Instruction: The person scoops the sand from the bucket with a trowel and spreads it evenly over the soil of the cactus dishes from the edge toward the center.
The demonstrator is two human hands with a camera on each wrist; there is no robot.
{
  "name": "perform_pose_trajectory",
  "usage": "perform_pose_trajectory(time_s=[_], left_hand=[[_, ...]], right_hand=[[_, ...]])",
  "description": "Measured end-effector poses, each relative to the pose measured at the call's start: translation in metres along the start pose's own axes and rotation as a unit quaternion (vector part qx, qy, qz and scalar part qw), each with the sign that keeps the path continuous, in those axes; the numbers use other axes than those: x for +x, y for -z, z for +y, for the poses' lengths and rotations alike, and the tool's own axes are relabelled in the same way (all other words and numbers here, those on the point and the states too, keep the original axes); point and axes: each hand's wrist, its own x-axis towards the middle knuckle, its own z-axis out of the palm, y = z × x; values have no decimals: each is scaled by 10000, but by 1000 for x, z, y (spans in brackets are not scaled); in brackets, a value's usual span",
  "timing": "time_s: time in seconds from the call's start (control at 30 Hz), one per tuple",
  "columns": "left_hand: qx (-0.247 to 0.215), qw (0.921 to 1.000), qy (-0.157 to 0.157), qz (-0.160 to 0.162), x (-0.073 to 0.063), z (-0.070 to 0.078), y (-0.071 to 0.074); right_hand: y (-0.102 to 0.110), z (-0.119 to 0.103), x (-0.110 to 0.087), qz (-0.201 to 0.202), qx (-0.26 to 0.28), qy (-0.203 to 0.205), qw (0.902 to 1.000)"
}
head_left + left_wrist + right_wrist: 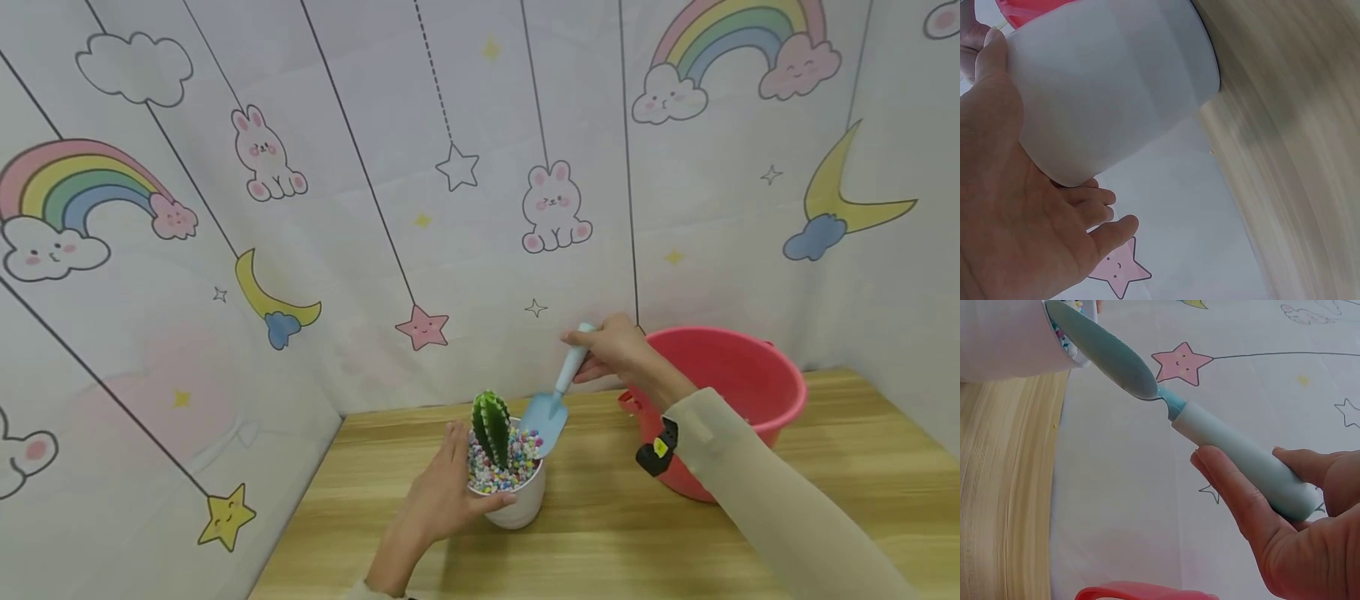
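Note:
A small green cactus stands in a white flowerpot, with multicoloured pebbles around its base. My left hand holds the pot from its left side near the rim, thumb toward the front and fingers toward the back. In the left wrist view the thumb touches the pot and some fingertips are partly hidden behind it. My right hand grips the pale handle of a light blue trowel. The trowel's blade slants down, its tip at the pebbles by the pot's right rim.
A red bucket stands on the wooden table to the right, below my right forearm. Behind the table hangs a white cloth printed with rainbows, rabbits, moons and stars. A black device is strapped at my right wrist.

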Motion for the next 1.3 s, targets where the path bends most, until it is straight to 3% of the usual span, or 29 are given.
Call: perform_pose_trajectory(time_s=[0.37,0.7,0.87,1.0,1.07,1.13,1.23,1.3], left_hand=[[-7,10000,14,18,0,-1,-1],[339,9991,-168,191,2,-3,-1],[95,9988,-97,466,2,-1,7],[-280,9946,32,998,0,6,21],[-475,9878,-36,1483,0,11,29],[-759,9740,-302,2111,0,17,39],[-976,9414,-1005,3069,1,28,54],[-1023,9197,-1518,3474,2,37,64]], right_hand=[[-5,-4,-5,-178,-303,232,9991],[-3,-1,-5,-170,-146,199,9996],[3,-3,-6,-47,208,100,9997],[14,-7,-7,20,492,187,9986],[20,-10,-8,36,599,214,9980],[26,-13,-10,73,688,202,9974],[37,-17,-14,187,783,196,9966],[45,-20,-17,275,833,212,9959]])
